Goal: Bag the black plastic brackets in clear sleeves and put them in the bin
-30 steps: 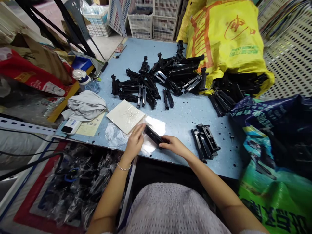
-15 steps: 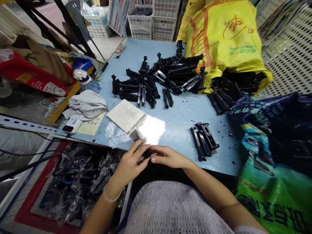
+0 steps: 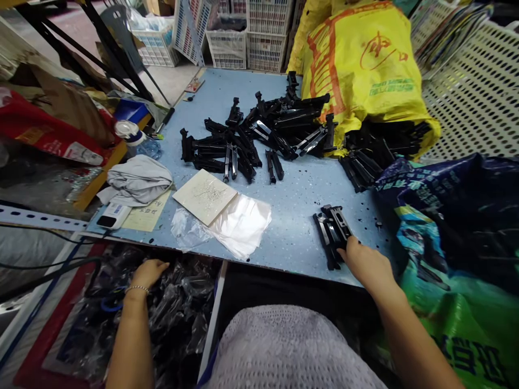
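At the front right of the table my right hand [image 3: 368, 263] is closed on the near end of a slotted black plastic part [image 3: 339, 220]. Other black parts [image 3: 326, 243] with shiny strips lie right beside it. My left hand [image 3: 148, 273], with a bracelet at its wrist, is low on the left over the clear-bagged dark pieces [image 3: 182, 302] in the bin below the table edge. Its fingers point right, loosely apart, and nothing shows in them. A stack of thin clear bags [image 3: 243, 224] lies on the table between the hands, partly under a cream square tile [image 3: 205, 195].
Many black parts [image 3: 243, 138] are heaped at the table's back, and more spill from a yellow sack [image 3: 365, 70]. A green and blue sack [image 3: 441, 259] borders the right side. At left are a grey cloth [image 3: 138, 181], a white device [image 3: 114, 215] and a bottle [image 3: 140, 141].
Both hands were together at the table's front edge around a dark piece. My left hand has moved down-left to the bin; my right hand has moved right onto the black part.
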`<action>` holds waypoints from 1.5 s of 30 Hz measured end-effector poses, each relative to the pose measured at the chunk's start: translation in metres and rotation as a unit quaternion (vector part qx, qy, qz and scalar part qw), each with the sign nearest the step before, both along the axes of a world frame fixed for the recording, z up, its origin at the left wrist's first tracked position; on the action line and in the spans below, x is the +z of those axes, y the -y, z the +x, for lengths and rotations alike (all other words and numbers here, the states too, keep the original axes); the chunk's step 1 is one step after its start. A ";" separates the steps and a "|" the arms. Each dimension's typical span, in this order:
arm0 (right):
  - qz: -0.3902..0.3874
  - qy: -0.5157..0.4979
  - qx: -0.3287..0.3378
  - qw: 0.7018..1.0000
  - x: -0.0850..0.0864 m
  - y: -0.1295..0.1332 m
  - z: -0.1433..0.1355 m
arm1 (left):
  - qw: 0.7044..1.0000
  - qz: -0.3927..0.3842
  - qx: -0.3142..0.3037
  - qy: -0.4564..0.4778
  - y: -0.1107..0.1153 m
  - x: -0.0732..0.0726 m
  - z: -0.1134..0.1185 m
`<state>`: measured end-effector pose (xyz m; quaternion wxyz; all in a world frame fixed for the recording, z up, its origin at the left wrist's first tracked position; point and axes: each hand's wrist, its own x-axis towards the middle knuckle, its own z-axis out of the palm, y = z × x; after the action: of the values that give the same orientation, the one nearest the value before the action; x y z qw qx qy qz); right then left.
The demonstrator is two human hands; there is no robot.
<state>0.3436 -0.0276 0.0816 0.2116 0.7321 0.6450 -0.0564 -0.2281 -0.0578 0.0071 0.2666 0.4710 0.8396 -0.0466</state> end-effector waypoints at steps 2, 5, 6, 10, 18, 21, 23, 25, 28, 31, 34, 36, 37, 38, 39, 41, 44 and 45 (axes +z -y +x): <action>0.039 -0.014 -0.019 0.999 -0.007 0.007 -0.009 | 0.989 0.029 -0.023 0.141 -0.006 0.016 0.046; 0.107 -0.052 -0.042 0.992 -0.021 0.013 -0.016 | 0.926 0.189 -0.118 0.304 -0.028 0.029 0.146; 0.124 -0.070 -0.048 0.989 -0.026 0.015 -0.015 | 0.908 0.248 -0.162 0.298 -0.038 0.029 0.179; 0.172 -0.200 -0.081 0.961 -0.048 0.021 0.007 | 0.890 0.355 -0.200 0.205 -0.075 0.013 0.255; -0.004 -0.794 -0.241 0.559 -0.042 -0.013 -0.060 | 0.853 0.237 -0.032 0.463 -0.096 -0.003 0.211; -0.123 -0.844 -0.246 0.460 -0.044 -0.049 -0.126 | 0.846 0.274 -0.034 0.456 -0.091 0.005 0.215; -0.154 -0.842 -0.249 0.453 -0.051 -0.067 -0.155 | 0.848 0.330 -0.077 0.408 -0.086 0.012 0.215; -0.144 -0.829 -0.245 0.482 -0.059 -0.074 -0.164 | 0.858 0.373 -0.153 0.318 -0.083 0.017 0.212; -0.061 -0.811 -0.204 0.545 -0.060 -0.068 -0.153 | 0.872 0.371 -0.226 0.226 -0.084 0.015 0.204; -0.070 -0.812 -0.155 0.558 -0.051 -0.054 -0.136 | 0.877 0.368 -0.210 0.224 -0.089 0.009 0.201; -0.219 -0.801 -0.132 0.542 -0.047 -0.047 -0.131 | 0.868 0.385 -0.196 0.243 -0.087 0.012 0.201; -0.265 -0.788 -0.143 0.536 -0.051 -0.050 -0.134 | 0.856 0.398 -0.223 0.245 -0.080 0.019 0.203; -0.267 -0.789 -0.157 0.531 -0.054 -0.053 -0.137 | 0.846 0.400 -0.254 0.245 -0.074 0.024 0.204; -0.258 -0.794 -0.174 0.523 -0.059 -0.057 -0.141 | 0.833 0.397 -0.294 0.250 -0.067 0.028 0.207; -0.242 -0.802 -0.189 0.513 -0.063 -0.061 -0.145 | 0.817 0.387 -0.339 0.260 -0.061 0.033 0.211; -0.213 -0.815 -0.201 0.500 -0.069 -0.068 -0.155 | 0.785 0.357 -0.413 0.294 -0.048 0.040 0.219; -0.149 -0.817 -0.184 0.525 -0.068 -0.064 -0.171 | 0.782 0.323 -0.435 0.309 -0.031 0.053 0.229; -0.120 -0.815 -0.161 0.543 -0.063 -0.059 -0.176 | 0.789 0.327 -0.428 0.294 -0.025 0.059 0.230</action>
<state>0.1676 0.0315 0.0183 -0.3324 0.4303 0.3978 -0.7390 0.0021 -0.0332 0.0664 0.2835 0.8321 0.3980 0.2623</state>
